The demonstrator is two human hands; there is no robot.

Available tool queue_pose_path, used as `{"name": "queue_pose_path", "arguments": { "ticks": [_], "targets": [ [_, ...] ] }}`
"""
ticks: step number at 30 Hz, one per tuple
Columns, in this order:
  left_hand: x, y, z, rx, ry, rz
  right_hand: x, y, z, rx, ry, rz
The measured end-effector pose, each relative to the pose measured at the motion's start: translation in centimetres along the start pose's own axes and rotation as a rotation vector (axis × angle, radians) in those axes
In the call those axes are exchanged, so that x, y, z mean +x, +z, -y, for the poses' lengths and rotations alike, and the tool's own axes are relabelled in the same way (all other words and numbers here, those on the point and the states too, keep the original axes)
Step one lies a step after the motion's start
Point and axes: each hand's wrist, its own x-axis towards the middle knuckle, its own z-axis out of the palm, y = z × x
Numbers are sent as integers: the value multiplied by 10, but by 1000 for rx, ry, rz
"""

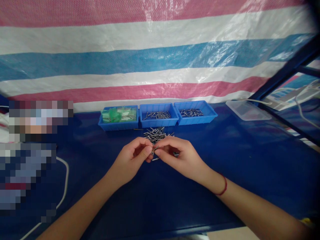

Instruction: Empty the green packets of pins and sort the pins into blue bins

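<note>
Over a loose pile of thin metal pins [155,133] on the blue tabletop, both of my hands meet at the fingertips. My left hand [135,154] is closed in a pinch, thumb against forefinger, with a bit of metal showing at the tips. Just to its right, my right hand [178,154] pinches a small metal pin [156,148]; its exact shape is partly covered by the fingers. A few more pins lie on the table below and behind the hands.
Behind the pile stand three blue bins: the left bin [118,126] with green packets [119,114], the middle bin [160,123] and right bin [197,120] with metal pins. A clear plastic lid [247,110] lies at right. A white cable [67,173] curves at left.
</note>
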Motion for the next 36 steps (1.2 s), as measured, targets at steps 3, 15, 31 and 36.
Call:
{"name": "queue_pose_path", "arguments": {
  "ticks": [3,15,31,36],
  "targets": [
    [0,1,-1,-105,-21,-18,-1,1,1,115,39,-27],
    [0,2,-3,-60,-19,89,-1,-2,5,74,-76,-31],
    [-1,-4,1,426,181,-131,2,-4,-6,-142,-92,-1],
    [-4,-3,-3,528,254,-166,2,-3,-7,-207,-175,36]
  ]
}}
